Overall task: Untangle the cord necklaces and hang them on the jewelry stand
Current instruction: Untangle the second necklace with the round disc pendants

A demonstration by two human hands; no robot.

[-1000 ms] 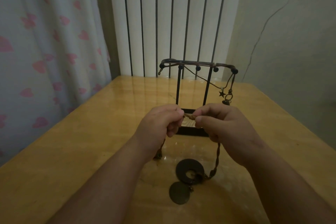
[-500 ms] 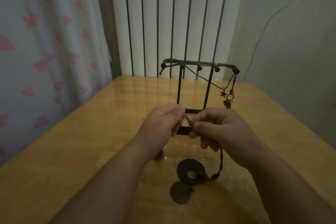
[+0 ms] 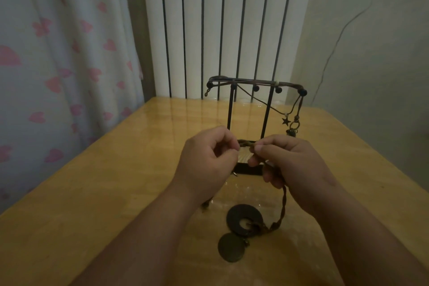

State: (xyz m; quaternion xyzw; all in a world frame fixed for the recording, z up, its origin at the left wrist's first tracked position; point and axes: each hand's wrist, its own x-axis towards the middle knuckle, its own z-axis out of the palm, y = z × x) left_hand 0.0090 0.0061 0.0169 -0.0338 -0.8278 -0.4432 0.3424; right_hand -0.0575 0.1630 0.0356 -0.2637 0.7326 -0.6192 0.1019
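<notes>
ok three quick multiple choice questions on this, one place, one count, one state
1. Where do the round pendants lie?
A. on the stand
B. on the radiator
C. on the table, close to the person

2. How many round pendants are there?
A. one
B. two
C. four

3. How is the cord held?
A. pinched by the left hand and the right hand
B. lying loose
C. over a wrist

Answers: 1 C, they rest on the tabletop; 2 B, a ring-shaped one and a solid one; 3 A, both hands' fingertips grip it.
</notes>
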